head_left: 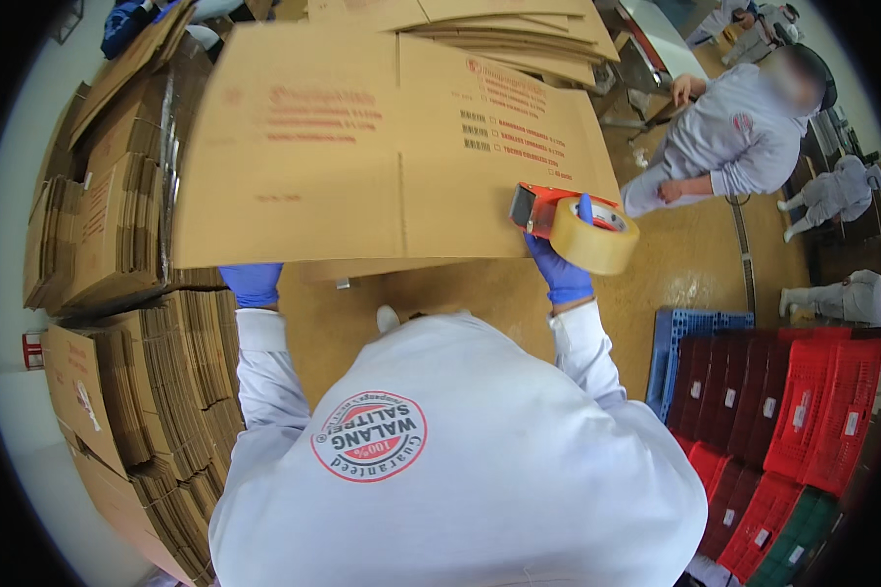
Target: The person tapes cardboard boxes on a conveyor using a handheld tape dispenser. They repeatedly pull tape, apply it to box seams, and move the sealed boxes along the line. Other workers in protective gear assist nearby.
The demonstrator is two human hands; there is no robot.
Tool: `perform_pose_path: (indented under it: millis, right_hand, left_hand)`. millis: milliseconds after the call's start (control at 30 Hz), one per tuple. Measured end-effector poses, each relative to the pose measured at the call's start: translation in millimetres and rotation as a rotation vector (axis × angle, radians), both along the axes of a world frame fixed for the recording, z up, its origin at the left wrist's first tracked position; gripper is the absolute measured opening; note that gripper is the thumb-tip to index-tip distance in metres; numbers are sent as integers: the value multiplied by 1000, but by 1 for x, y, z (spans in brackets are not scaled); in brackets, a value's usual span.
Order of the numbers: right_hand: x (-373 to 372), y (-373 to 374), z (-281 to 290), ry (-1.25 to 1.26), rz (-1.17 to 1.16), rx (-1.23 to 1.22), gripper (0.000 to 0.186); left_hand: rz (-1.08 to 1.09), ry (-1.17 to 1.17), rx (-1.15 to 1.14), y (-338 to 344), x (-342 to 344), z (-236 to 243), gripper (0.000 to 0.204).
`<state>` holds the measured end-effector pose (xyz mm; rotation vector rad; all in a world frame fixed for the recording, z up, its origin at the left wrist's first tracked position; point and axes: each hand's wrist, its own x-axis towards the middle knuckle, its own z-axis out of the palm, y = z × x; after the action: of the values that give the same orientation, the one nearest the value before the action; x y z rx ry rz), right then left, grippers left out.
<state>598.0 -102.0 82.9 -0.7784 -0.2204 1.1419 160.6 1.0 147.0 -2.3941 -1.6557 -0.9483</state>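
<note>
A flattened cardboard box with red printing spans the upper middle. My left hand, in a blue glove, grips it at the lower left edge, its fingers mostly hidden beneath the cardboard. My right hand, also gloved, holds a red tape dispenser with a roll of clear yellowish tape against the box's lower right corner, a finger showing through the roll's core.
Tall stacks of flattened boxes line the left, with more cardboard beyond. A co-worker stands at right; others are farther off. Red crates and a blue pallet sit at lower right.
</note>
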Motion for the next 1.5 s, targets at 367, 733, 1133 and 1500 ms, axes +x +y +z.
perform_pose_path:
  millis: [367, 733, 1133, 1500]
  right_hand:
    - [-121, 67, -29, -958, 77, 74, 47]
    - [-276, 229, -100, -326, 256, -141, 24]
    - [-313, 132, -71, -1213, 244, 135, 33]
    - [-277, 217, -129, -654, 937, -18, 17]
  left_hand:
    - [-266, -1307, -1375, 37, -97, -123, 41]
    - [64, -1104, -1200, 19, -76, -226, 47]
    - [305, -1076, -1063, 46, -61, -218, 42]
    - [251, -1180, -1047, 36, -70, -231, 56]
